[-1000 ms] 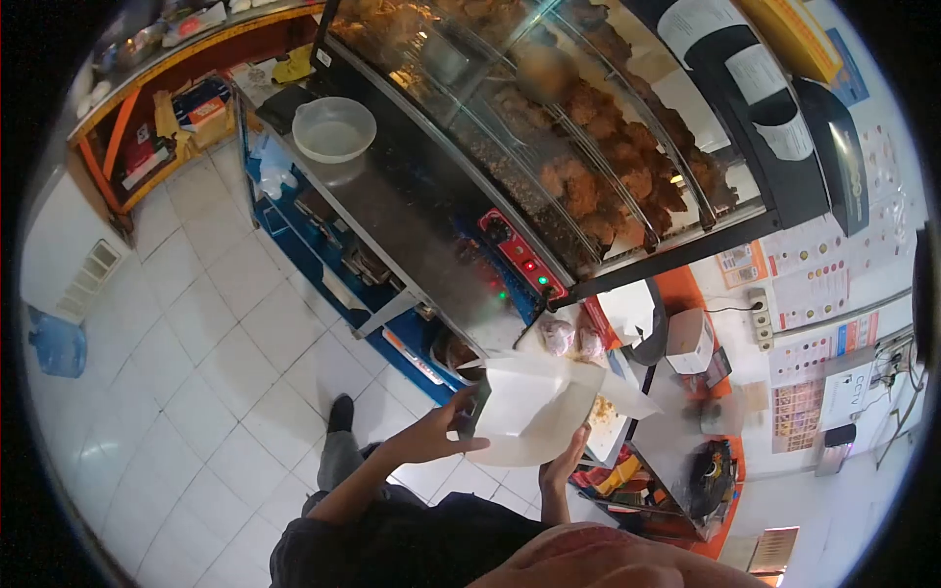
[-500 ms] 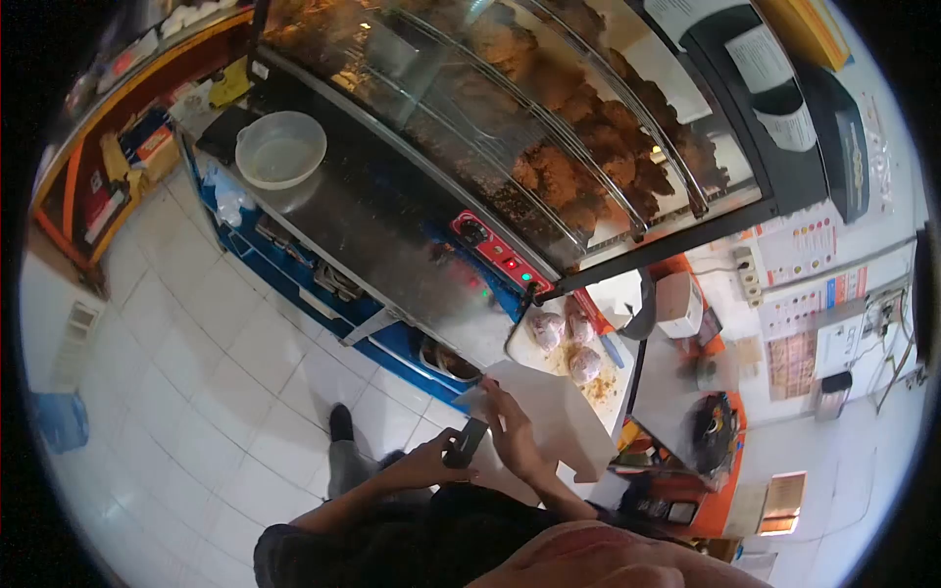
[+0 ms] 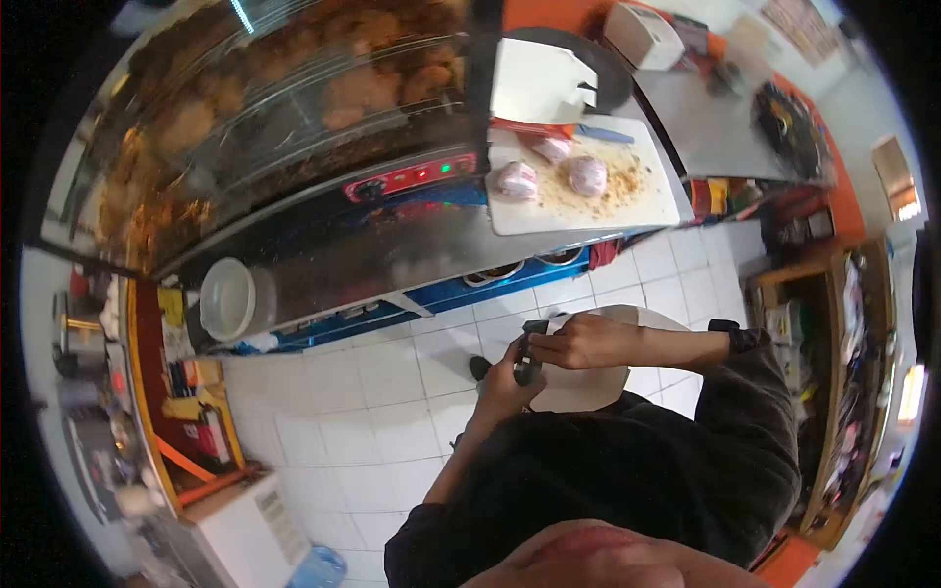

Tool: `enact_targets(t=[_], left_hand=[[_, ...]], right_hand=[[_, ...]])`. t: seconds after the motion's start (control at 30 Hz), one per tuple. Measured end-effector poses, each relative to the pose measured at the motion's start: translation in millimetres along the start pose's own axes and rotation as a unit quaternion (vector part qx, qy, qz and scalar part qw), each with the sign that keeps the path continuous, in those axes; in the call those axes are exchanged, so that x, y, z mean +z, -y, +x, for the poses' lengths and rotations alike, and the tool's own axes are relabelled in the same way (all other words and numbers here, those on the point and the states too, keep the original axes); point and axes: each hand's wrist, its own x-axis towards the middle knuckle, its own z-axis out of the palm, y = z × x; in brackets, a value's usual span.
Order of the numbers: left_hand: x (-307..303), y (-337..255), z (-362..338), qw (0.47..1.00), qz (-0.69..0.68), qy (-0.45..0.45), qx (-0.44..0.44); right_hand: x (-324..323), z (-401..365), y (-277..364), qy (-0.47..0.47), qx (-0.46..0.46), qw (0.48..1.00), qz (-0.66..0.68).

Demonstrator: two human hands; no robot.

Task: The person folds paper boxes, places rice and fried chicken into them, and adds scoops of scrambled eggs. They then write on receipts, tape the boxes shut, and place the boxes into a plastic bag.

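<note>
My left hand (image 3: pixel 505 390) is closed around a small black tool (image 3: pixel 527 370) that looks like a stapler, in front of my body. My right hand (image 3: pixel 588 341) meets it from the other side, its fingers bent and pinched on the tool's upper part. A pale cardboard sheet (image 3: pixel 583 387) with a curved edge hangs beneath my right hand and forearm. What keeps the sheet up is hidden. Both hands are over the tiled floor, apart from the steel counter.
On the counter (image 3: pixel 382 265) lies a white cutting board (image 3: pixel 627 211) with several wrapped round items (image 3: pixel 588 176), crumbs and a blue-handled knife (image 3: pixel 606 134). A plastic bowl (image 3: pixel 227 299) stands at left. Behind is a glass warming cabinet (image 3: pixel 294 108) with browned food. Shelving (image 3: pixel 833 392) stands at right.
The view has turned, so the cutting board now appears farther up. My right hand has left the cardboard's upper edge and come to the black tool. The sheet now lies below that hand.
</note>
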Motion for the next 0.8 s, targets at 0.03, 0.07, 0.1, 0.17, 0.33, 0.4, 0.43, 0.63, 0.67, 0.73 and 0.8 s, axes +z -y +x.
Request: enact_targets(t=[0.03, 0.07, 0.1, 0.17, 0.33, 0.4, 0.43, 0.63, 0.67, 0.73, 0.8], left_hand=[[6.3, 1.0, 8.2, 0.999, 0.029, 0.011, 0.012], [14.0, -1.2, 16.6, 0.999, 0.036, 0.021, 0.009], [20.3, -8.8, 27.2, 0.998, 0.046, 0.033, 0.028], [32.1, -29.5, 48.3, 0.996, 0.041, 0.054, 0.048], [48.0, -100.9, 112.2, 0.988, 0.126, 0.089, 0.022], [62.4, -116.3, 140.2, 0.98, 0.154, 0.071, 0.101], [71.8, -130.3, 153.2, 0.978, 0.164, 0.072, 0.106], [128.9, -184.8, 231.6, 0.966, 0.198, 0.073, 0.151], [139.8, -194.4, 240.6, 0.965, 0.198, 0.076, 0.153], [161.2, -209.8, 258.6, 0.975, 0.165, 0.04, 0.145], [180.6, -213.6, 275.9, 0.974, 0.163, 0.028, 0.152]], right_hand=[[8.9, -9.2, -1.4, -0.067, -0.024, 0.995, -0.075], [15.9, -20.1, -2.5, -0.129, -0.049, 0.979, -0.151], [16.6, -26.2, 3.6, -0.06, -0.054, 0.945, -0.316], [12.9, -48.4, -4.8, -0.053, -0.029, 0.939, -0.339], [24.3, -129.3, -70.8, -0.22, 0.161, 0.958, 0.085], [24.7, -163.8, -101.7, -0.295, 0.158, 0.939, 0.077], [29.2, -177.3, -114.2, -0.325, 0.148, 0.93, 0.09], [19.7, -251.3, -169.6, -0.143, 0.099, 0.933, -0.314], [18.9, -258.4, -180.0, -0.142, 0.103, 0.933, -0.315], [14.5, -267.8, -201.9, -0.118, 0.091, 0.895, -0.421], [22.9, -278.0, -217.8, -0.134, 0.158, 0.922, -0.327]])
